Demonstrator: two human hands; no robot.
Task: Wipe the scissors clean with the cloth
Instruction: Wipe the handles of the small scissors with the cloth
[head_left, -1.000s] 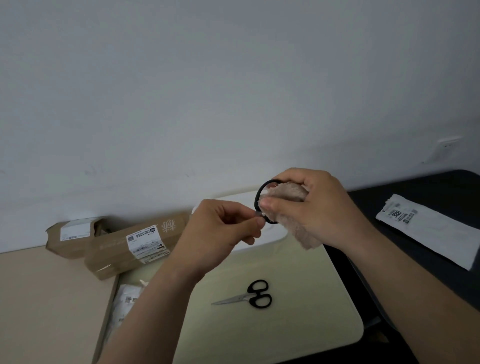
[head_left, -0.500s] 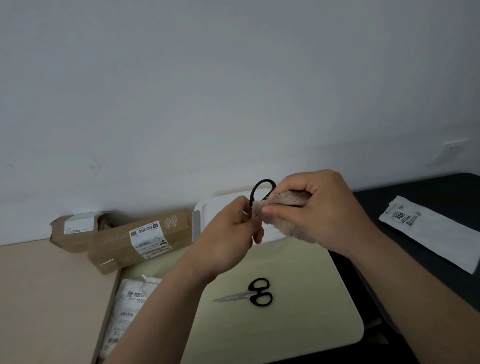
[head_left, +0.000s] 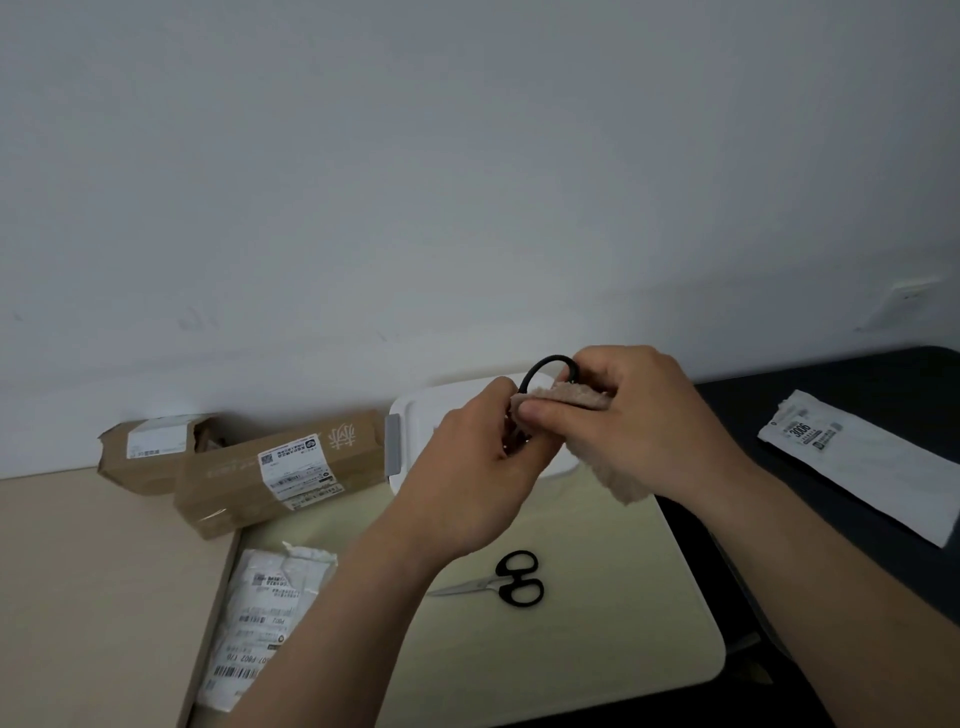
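Where pale tabletop (head_left: 597, 649) meets wall (head_left: 467, 182).

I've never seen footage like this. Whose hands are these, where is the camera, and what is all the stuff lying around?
There is no machine here: a person wears a wide-angle camera on the head, looking forward and down at their own two hands. The left hand holds a pair of scissors, of which only one black handle loop shows. The right hand presses a fuzzy beige cloth against them, wiping. A second pair of scissors lies on the pale tabletop. Around it are two cardboard boxes, a white lidded container, and two white mailing bags, one near left, one right.
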